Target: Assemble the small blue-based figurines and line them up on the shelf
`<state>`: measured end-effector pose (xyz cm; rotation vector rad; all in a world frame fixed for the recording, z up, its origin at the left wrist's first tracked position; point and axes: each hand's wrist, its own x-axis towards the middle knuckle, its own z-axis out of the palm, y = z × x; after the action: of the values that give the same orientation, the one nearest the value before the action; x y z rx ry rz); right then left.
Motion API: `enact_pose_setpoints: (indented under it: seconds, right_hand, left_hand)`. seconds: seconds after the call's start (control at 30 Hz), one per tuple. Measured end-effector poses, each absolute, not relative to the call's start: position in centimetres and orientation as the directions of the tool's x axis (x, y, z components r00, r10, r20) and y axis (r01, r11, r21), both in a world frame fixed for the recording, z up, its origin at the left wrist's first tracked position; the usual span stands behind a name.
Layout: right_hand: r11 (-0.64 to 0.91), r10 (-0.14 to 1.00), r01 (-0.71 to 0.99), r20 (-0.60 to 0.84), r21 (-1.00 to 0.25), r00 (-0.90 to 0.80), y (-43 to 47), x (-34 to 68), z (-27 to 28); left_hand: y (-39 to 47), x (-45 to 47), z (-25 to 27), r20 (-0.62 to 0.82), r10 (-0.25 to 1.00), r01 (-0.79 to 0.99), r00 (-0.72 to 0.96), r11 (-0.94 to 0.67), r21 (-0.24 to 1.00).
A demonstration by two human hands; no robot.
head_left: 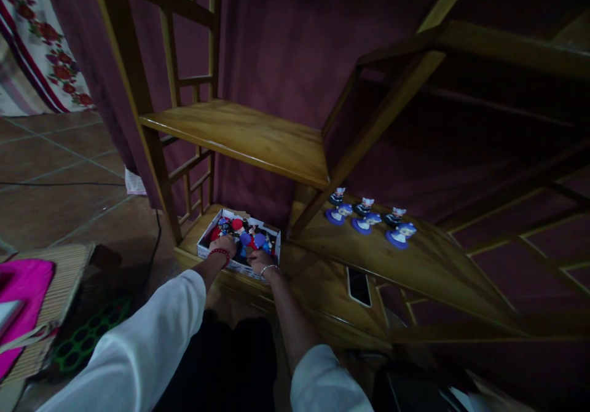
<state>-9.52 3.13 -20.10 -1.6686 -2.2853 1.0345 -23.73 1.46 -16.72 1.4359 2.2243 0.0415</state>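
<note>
A white-edged cardboard box [201, 245] sits on the low wooden shelf, filled with small figurines and round pieces in red, blue and black. Both of my hands reach into it. My left hand [224, 246], with a red bead bracelet at the wrist, is closed among the pieces in the left half. Closer to the right end, my right hand [260, 260] wears a pale bracelet and has its fingers curled together. What either hand grips is too small and shaded to make out. Blue pieces [259, 240] lie between and behind the hands.
On the shelf to the right stand several figurines in two rows: dark ones with white heads [365, 206] behind, blue-based ones [366, 222] in front. A phone [359, 286] lies below them. An upper shelf board [249, 138] and slanting post [369, 135] overhang. A pink cloth [27, 283] is at left.
</note>
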Motion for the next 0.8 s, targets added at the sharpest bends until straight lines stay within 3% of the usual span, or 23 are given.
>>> enact_pose_setpoints:
  seconds: [0.57, 0.8]
  right_hand:
    - [0.116, 0.91, 0.779, -0.249, -0.616, -0.332, 3.2, -9.86, -19.91]
    - [0.078, 0.937, 0.727, -0.199, -0.682, -0.288, 3.15, -9.88, -20.45]
  left_hand:
    - [1.23, -23.76, -17.41, -0.282, 0.911, 0.88, -0.302, 0.38, 0.285]
    - [0.99, -23.85, -17.27, -0.234, 0.93, 0.876, -0.285, 0.352, 0.331]
